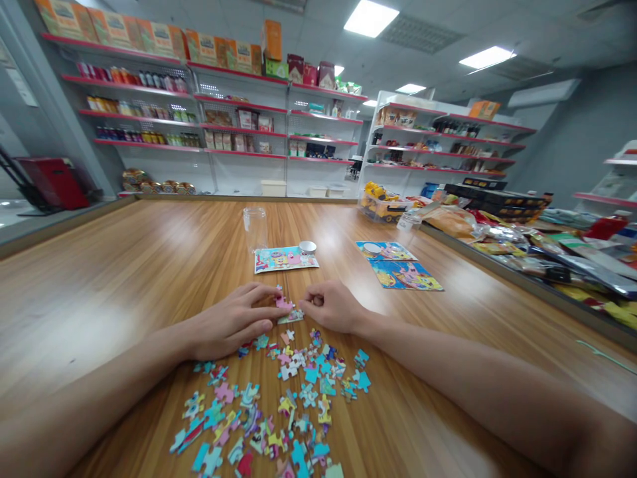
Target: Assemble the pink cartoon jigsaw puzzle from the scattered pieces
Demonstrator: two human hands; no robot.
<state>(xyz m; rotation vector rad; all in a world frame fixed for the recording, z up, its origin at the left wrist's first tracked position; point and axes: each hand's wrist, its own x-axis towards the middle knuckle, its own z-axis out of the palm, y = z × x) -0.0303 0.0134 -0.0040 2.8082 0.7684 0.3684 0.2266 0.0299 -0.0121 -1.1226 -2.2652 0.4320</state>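
From the head view I see both hands laid on the wooden surface (pixel 124 265), meeting near the centre of the frame. My left hand (pixel 231 325) lies flat-ish, its fingertips pinching a pink puzzle piece (pixel 283 303) at its 2 o'clock; the grip is nearly closed on that piece. My right hand (pixel 333 307) is curled into a loose fist, thumb and forefinger pressed together just beside a small joined cluster of pieces (pixel 291 316); I cannot tell whether it has hold of one. The pink piece touches that cluster, between the two hands. At 6 o'clock from the hands a loose pile of puzzle pieces (pixel 279 405) spreads toward me. At 12 o'clock lies a picture card (pixel 284 259) with a round metal lid (pixel 307 247) on its right corner and a clear jar (pixel 255 229) standing upright just behind its left end. At 2 o'clock a finished puzzle sheet (pixel 404 272) lies well apart
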